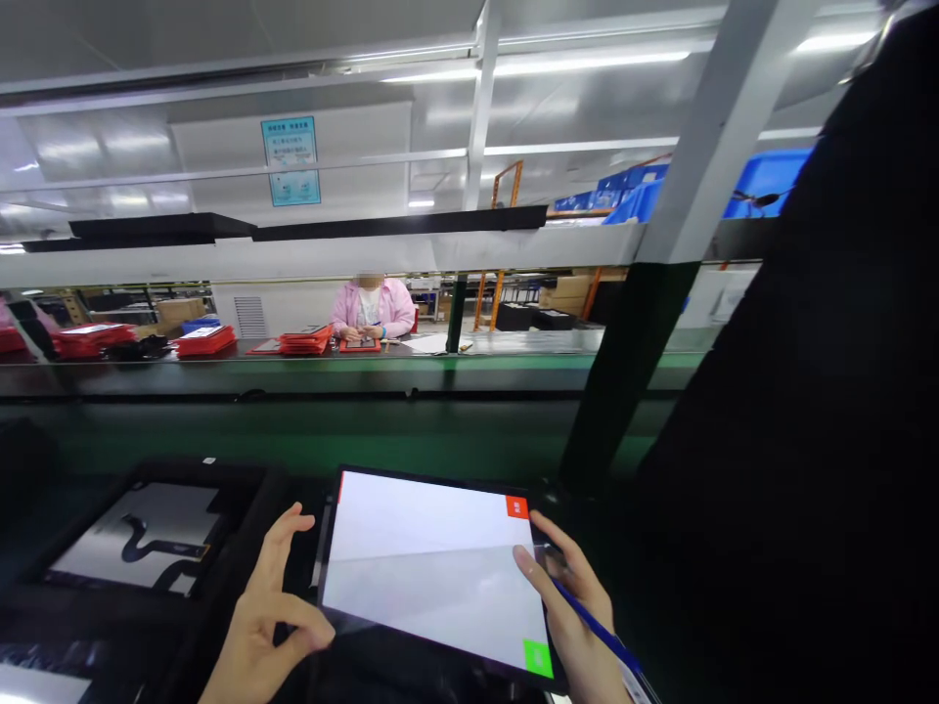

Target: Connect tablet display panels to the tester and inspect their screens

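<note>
A lit display panel (425, 587) with a white screen lies tilted in front of me, a red square at its upper right corner and a green one at its lower right. My right hand (576, 606) grips its right edge, thumb over the screen and fingers beneath. A blue pen (594, 626) is tucked in that same hand. Beside the lower left corner, my left hand (268, 611) has thumb and a finger pinched together, with other fingers raised. What the pinch holds, if anything, is too small to make out.
To the left, a black tray (242, 508) holds a grey panel part (95, 548) with a dark flex cable. A grey and black post (638, 342) rises at right, near a black curtain (828, 440). Across the bench, a person (374, 308) works beside red stacks (304, 340).
</note>
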### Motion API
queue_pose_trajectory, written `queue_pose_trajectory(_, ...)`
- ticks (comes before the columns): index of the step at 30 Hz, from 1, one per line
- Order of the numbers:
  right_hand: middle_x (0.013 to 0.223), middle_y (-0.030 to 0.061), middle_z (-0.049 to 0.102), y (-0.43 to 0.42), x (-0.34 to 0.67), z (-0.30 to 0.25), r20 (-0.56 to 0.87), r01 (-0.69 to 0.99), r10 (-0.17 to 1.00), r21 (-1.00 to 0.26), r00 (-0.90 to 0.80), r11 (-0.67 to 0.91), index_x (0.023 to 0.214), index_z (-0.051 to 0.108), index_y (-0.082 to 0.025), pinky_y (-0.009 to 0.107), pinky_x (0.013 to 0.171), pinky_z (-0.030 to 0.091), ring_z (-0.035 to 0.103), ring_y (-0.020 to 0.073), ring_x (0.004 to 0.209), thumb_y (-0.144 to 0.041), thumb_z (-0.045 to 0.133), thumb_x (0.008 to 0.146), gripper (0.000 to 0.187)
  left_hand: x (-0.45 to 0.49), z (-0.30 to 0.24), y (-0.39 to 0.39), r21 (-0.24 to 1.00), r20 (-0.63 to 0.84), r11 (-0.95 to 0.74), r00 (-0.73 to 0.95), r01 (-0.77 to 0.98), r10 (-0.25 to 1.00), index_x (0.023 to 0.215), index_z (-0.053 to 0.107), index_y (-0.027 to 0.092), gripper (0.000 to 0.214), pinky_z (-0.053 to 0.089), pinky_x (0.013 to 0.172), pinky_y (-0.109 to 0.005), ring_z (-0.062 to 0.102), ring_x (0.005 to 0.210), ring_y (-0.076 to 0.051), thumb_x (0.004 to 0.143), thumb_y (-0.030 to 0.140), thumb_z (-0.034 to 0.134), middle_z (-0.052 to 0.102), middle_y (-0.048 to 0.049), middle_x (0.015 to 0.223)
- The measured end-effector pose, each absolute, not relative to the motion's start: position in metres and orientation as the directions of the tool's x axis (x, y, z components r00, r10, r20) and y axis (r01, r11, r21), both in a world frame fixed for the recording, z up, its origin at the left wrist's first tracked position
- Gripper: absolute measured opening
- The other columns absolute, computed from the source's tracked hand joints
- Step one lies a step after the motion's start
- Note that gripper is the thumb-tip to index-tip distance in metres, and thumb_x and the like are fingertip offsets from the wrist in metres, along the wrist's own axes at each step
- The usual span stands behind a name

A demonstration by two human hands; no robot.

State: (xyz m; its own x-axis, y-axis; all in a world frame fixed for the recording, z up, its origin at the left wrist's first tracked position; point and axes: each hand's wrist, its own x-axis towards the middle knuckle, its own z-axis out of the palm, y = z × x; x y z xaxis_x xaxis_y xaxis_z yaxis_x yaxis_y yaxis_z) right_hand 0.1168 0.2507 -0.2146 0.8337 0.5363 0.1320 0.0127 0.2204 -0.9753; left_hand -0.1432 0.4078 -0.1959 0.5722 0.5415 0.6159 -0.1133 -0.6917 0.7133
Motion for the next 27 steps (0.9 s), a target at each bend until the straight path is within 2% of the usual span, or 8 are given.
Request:
queue_pose_trajectory(3,0.058,-0.0016,0.054,0.245,0.123,-0.217,0.200,0.110,0.470,-0.971,0.859,0.213,0.073,0.061,-0.021,0.023,0.040,0.039,0.049,0.0136,0.048,-0.052,0.074,0.068,0.034,-0.142,-0.194,0.406,0.768,0.596,-0.609,0.569,-0.198,0.566,0.079,0.076,0.032,0.014,0.014,0.115,-0.060,0.016,0.143,-0.037,0.075,0.045,0.075,0.035,0.0043,0.151)
queue_pose_trajectory(5,0.058,-0.0016,0.053,0.240,0.123,-0.217,0.216,0.134,0.453,-0.969,0.865,0.206,0.070,0.058,-0.020,0.022,0.042,0.039,0.048,0.0134,0.050,-0.051,0.073,0.068,0.034,-0.137,-0.193,0.403,0.830,0.542,-0.505,0.551,-0.236,0.634,0.122,0.062,0.036,0.067,0.015,0.114,-0.060,0.015,0.143,-0.040,0.061,0.055,0.082,0.028,-0.0007,0.155)
queue_pose_trajectory(7,0.063,-0.0008,0.056,0.236,0.121,-0.215,0.197,0.119,0.452,-0.973,0.870,0.196,0.071,0.057,-0.020,0.023,0.046,0.042,0.051,0.0147,0.054,-0.052,0.073,0.069,0.036,-0.132,-0.193,0.396,0.898,0.440,-0.342,0.561,-0.277,0.701,0.145,0.035,0.034,0.113,0.019,0.114,-0.058,0.017,0.142,-0.042,0.047,0.061,0.085,0.029,-0.0079,0.155)
queue_pose_trajectory(9,0.066,-0.0004,0.057,0.233,0.119,-0.214,0.140,0.066,0.473,-0.984,0.870,0.168,0.072,0.056,-0.020,0.022,0.048,0.043,0.052,0.0151,0.057,-0.054,0.072,0.069,0.038,-0.127,-0.195,0.386,0.942,0.294,-0.107,0.631,-0.317,0.718,0.145,0.038,0.027,0.113,0.024,0.113,-0.055,0.026,0.139,-0.043,0.048,0.061,0.086,0.041,-0.0130,0.149)
queue_pose_trajectory(13,0.070,-0.0002,0.058,0.232,0.119,-0.213,0.100,0.032,0.490,-0.989,0.866,0.144,0.072,0.056,-0.021,0.021,0.047,0.043,0.051,0.0149,0.058,-0.057,0.074,0.066,0.041,-0.124,-0.204,0.372,0.907,-0.018,0.322,0.737,-0.272,0.676,0.119,0.063,0.016,0.075,0.034,0.106,-0.055,0.050,0.123,-0.043,0.054,0.044,0.088,0.066,-0.0168,0.119)
queue_pose_trajectory(21,0.068,0.0014,0.059,0.221,0.139,-0.204,0.173,0.111,0.693,-0.985,0.700,0.135,0.065,0.062,-0.021,0.021,0.049,0.050,0.057,0.0169,0.060,-0.051,0.072,0.071,0.033,-0.118,-0.212,0.377,0.878,-0.219,0.416,0.574,-0.238,0.789,0.110,0.057,0.017,0.076,0.047,0.092,-0.049,0.066,0.098,-0.036,0.043,0.028,0.093,0.073,-0.0113,0.096)
queue_pose_trajectory(24,0.107,0.0079,0.069,0.214,0.146,-0.204,0.245,0.193,0.749,-0.968,0.616,0.158,0.062,0.068,-0.021,0.028,0.067,0.059,0.067,0.0285,0.091,-0.047,0.072,0.074,0.029,-0.117,-0.213,0.376,0.848,-0.169,0.425,0.598,-0.316,0.783,0.106,0.058,0.020,0.070,0.044,0.096,-0.052,0.067,0.098,-0.036,0.046,0.025,0.092,0.074,-0.0084,0.092)
queue_pose_trajectory(27,0.144,0.0019,0.047,0.212,0.145,-0.205,0.424,0.262,0.740,-0.905,0.522,0.334,0.069,0.072,-0.024,0.036,0.095,0.052,0.052,0.0334,0.124,-0.036,0.067,0.083,0.019,-0.117,-0.222,0.377,0.856,-0.102,0.364,0.570,-0.367,0.815,0.107,0.057,0.020,0.071,0.042,0.097,-0.057,0.066,0.099,-0.037,0.046,0.029,0.092,0.073,-0.0095,0.094)
